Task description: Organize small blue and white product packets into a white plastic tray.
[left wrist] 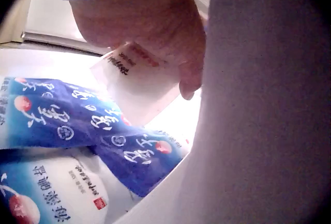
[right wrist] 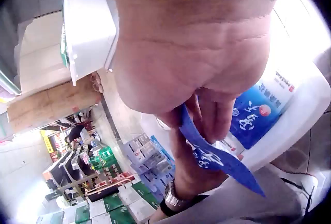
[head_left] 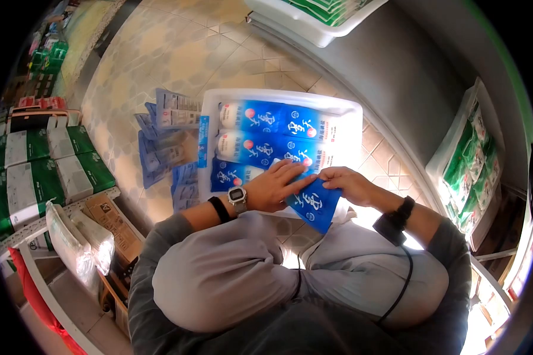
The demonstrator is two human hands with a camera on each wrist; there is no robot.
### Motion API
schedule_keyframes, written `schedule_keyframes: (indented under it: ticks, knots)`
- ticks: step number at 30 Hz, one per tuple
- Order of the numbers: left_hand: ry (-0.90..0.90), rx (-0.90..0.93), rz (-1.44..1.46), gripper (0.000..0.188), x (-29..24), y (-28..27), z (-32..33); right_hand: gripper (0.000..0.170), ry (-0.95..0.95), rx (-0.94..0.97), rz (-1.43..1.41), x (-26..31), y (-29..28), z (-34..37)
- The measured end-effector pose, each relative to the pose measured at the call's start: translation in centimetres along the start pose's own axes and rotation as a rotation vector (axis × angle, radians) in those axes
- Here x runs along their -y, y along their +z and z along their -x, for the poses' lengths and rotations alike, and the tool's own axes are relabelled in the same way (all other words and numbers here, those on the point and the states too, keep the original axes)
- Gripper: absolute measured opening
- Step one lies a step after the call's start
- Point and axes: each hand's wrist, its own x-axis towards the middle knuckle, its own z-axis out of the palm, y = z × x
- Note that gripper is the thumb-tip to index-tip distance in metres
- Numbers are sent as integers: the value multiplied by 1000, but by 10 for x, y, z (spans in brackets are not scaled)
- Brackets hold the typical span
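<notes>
My right hand (head_left: 350,187) pinches the top corner of a blue salt packet (head_left: 315,207) at the near edge of a white plastic tub (head_left: 284,94). The packet slants down over that edge towards my knees. My left hand (head_left: 271,184), with a watch on its wrist, holds the packet's other side, its fingers reaching across towards the right hand. Beneath the left hand in the left wrist view, the white printed end of a packet (left wrist: 139,87) shows. More blue-and-white salt packets (head_left: 263,121) lie flat in rows inside the tub. The right wrist view shows the held packet's blue edge (right wrist: 235,170) bent between the fingers.
Several bluish printed plastic packs (head_left: 177,112) lie on the tiled floor left of the tub. Green-and-white boxes (head_left: 26,177) are stacked at far left. White tubs of green packets (head_left: 477,160) stand at right and at the top (head_left: 323,29). My knees (head_left: 219,278) are close below.
</notes>
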Motion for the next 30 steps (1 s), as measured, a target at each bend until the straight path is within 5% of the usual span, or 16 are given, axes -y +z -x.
schedule_keyframes:
  ticks: [3,11,15,18,24,25,30]
  knots:
    - [-37,-91,-88,104,13,4,5,20,50,26,-217,-5,2,-11]
    - [-412,340,-195,103,45,-19,73,31,231,-113,44,-12,-11,8]
    - [-510,260,-107,99,51,0,108,26,276,-126,46,-17,-15,11]
    - [-454,176,-390,90,56,16,120,23,267,-151,44,-16,-12,11]
    - [-570,-120,-6,54,42,-6,122,24,257,-194,17,-16,-14,17]
    - [-663,-311,-96,43,24,-22,119,23,262,-215,8,-15,-13,19]
    - [-922,-647,-538,33,-10,-80,146,22,274,-247,8,-18,-14,21]
